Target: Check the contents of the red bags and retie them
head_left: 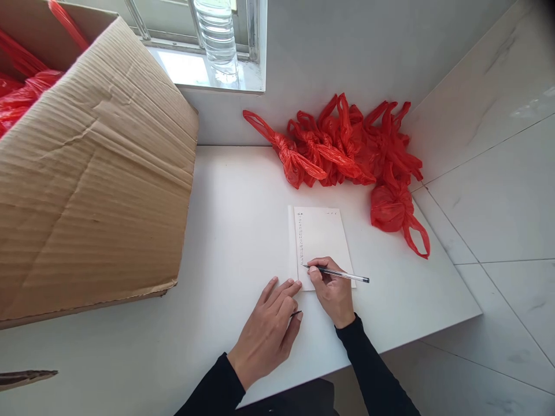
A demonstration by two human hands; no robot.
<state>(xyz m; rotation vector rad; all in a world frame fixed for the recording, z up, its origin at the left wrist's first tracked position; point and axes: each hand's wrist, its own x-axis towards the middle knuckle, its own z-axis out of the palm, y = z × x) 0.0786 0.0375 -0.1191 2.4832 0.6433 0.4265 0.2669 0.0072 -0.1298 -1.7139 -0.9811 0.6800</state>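
Note:
My right hand (pixel 333 292) grips a clear-barrelled pen (pixel 347 274), its dark tip on the left side of a white notepad (pixel 323 237). A column of small handwriting runs down the pad's left edge, with a few marks at its top right. The characters are too small to read. My left hand (pixel 271 329) lies beside the pad, fingertips by its lower left corner. Between that hand's thumb and forefinger is a small black piece (pixel 296 313) that looks like a pen cap, mostly hidden by the fingers.
Knotted red plastic bags (pixel 338 144) line the back of the white table (pixel 234 219), one bag (pixel 392 208) further forward. At left stands a big cardboard box (pixel 99 185) containing red bags (pixel 30 95). A clear water bottle (pixel 219 37) is on the windowsill. Tiled wall (pixel 498 202) borders the right.

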